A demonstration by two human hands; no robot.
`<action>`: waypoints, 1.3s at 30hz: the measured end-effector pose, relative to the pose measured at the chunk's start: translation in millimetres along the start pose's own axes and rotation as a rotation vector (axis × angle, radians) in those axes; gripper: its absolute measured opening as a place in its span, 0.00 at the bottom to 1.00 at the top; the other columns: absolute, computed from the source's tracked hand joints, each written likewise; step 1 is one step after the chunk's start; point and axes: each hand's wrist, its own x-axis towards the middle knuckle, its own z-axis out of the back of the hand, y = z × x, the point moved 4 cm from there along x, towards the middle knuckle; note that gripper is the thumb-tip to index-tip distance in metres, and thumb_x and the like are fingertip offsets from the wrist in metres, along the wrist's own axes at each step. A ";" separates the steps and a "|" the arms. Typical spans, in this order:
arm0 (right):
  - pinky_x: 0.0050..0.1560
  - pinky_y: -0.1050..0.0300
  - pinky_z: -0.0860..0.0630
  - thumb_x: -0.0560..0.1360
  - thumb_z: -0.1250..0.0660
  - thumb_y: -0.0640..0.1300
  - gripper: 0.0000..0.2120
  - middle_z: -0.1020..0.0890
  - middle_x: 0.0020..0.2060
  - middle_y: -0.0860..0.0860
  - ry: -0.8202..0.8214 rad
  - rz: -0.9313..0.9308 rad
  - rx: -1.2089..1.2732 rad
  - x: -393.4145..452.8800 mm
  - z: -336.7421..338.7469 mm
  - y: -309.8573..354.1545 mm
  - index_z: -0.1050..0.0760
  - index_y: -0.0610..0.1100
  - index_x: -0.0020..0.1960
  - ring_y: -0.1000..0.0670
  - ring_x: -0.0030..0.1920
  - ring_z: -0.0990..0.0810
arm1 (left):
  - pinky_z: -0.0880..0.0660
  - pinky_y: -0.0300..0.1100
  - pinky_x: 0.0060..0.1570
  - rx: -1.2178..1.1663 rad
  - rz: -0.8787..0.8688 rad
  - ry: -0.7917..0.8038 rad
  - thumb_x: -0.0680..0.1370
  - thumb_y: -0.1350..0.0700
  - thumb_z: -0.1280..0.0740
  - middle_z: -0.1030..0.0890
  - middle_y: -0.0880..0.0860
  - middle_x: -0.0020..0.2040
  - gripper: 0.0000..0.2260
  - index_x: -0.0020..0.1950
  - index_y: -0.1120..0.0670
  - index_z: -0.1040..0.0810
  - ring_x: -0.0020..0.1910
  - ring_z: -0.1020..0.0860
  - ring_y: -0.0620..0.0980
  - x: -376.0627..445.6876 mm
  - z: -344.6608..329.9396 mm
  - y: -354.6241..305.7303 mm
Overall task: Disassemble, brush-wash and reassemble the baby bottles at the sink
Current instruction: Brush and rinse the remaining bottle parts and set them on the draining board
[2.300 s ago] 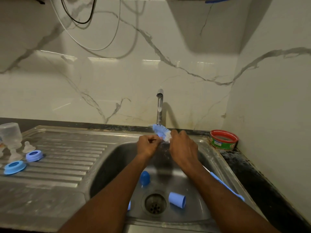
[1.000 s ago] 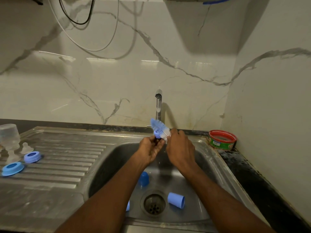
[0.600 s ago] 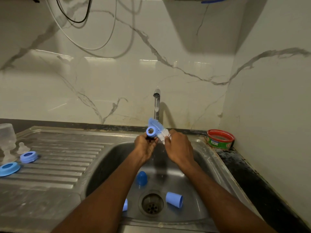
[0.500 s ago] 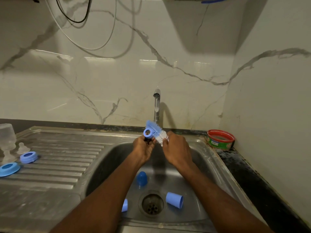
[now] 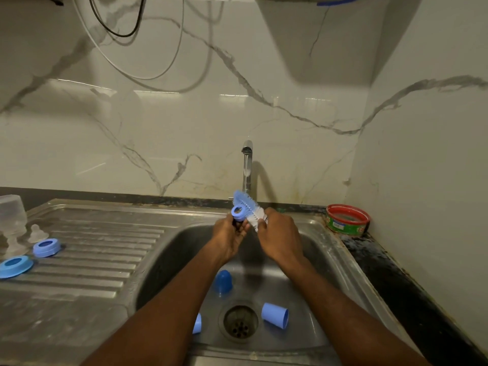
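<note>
Our left hand (image 5: 229,235) pinches a blue bottle ring (image 5: 239,212); just right of that grip, our right hand (image 5: 280,236) holds the bottle brush (image 5: 249,208) against it.

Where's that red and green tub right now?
The red and green tub sits on the dark counter in the far right corner, just right of the sink and against the wall.

Three rings (image 5: 239,213), perhaps three caps (image 5: 274,314).
</note>
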 end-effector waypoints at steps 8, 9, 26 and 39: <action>0.47 0.58 0.31 0.82 0.36 0.48 0.13 0.16 0.57 0.46 -0.010 -0.145 0.074 11.6 -0.7 -23.8 0.22 0.45 0.63 0.44 0.55 0.19 | 0.16 0.44 0.45 0.020 0.010 0.096 0.82 0.54 0.34 0.14 0.63 0.50 0.14 0.58 0.65 0.19 0.44 0.15 0.53 -11.1 -11.5 4.5; 0.48 0.57 0.29 0.81 0.35 0.48 0.12 0.16 0.56 0.46 -0.003 -0.126 0.081 9.9 -3.1 -21.7 0.21 0.45 0.62 0.44 0.54 0.19 | 0.16 0.43 0.44 -0.010 -0.046 0.039 0.81 0.55 0.32 0.14 0.62 0.47 0.13 0.56 0.65 0.19 0.43 0.14 0.53 -9.9 -8.6 -0.1; 0.41 0.57 0.33 0.82 0.36 0.49 0.11 0.27 0.51 0.51 -0.171 0.113 -0.075 -2.4 14.3 5.8 0.27 0.51 0.64 0.50 0.46 0.24 | 0.17 0.44 0.52 0.089 -0.128 0.165 0.79 0.58 0.30 0.14 0.62 0.51 0.12 0.57 0.66 0.18 0.49 0.14 0.55 -16.6 -13.2 -0.6; 0.42 0.56 0.30 0.84 0.41 0.51 0.12 0.25 0.56 0.51 -0.144 0.171 -0.096 -6.0 12.3 11.3 0.30 0.52 0.67 0.49 0.49 0.21 | 0.16 0.42 0.39 -0.249 -0.020 0.065 0.84 0.61 0.40 0.15 0.62 0.48 0.12 0.60 0.66 0.21 0.47 0.15 0.56 -14.0 -10.5 -7.2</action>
